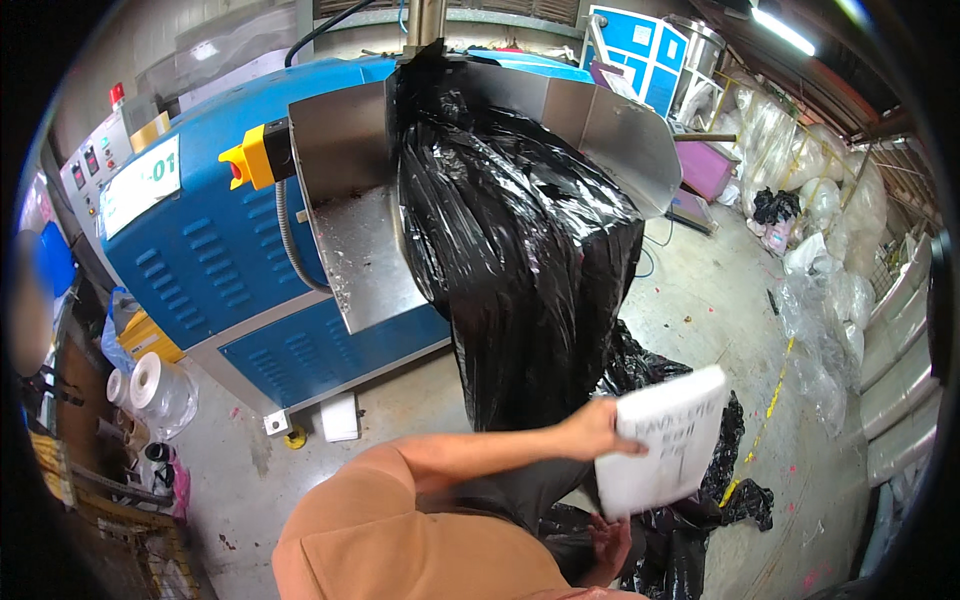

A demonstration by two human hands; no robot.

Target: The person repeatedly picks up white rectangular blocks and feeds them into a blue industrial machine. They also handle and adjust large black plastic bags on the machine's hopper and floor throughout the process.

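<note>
My left hand (pixel 592 428) reaches across my body and grips the left edge of a white sheet (pixel 662 440) with handwriting on it, held up in front of me. Below it, my right hand (pixel 608 545) hangs with fingers apart, holding nothing, just over crumpled black plastic (pixel 690 520) on the floor. A large black plastic bag (pixel 520 260) hangs from the steel chute (pixel 350 250) of a blue machine (pixel 200 250), down to the floor beside the sheet. My orange sleeve fills the lower middle of the view.
A yellow switch box with a red button (pixel 252 160) sticks out of the machine. Rolls of film (pixel 145 385) and clutter lie at the left. Clear plastic bags (pixel 820 330) pile up along the right wall. Another blue cabinet (pixel 635 45) stands at the back.
</note>
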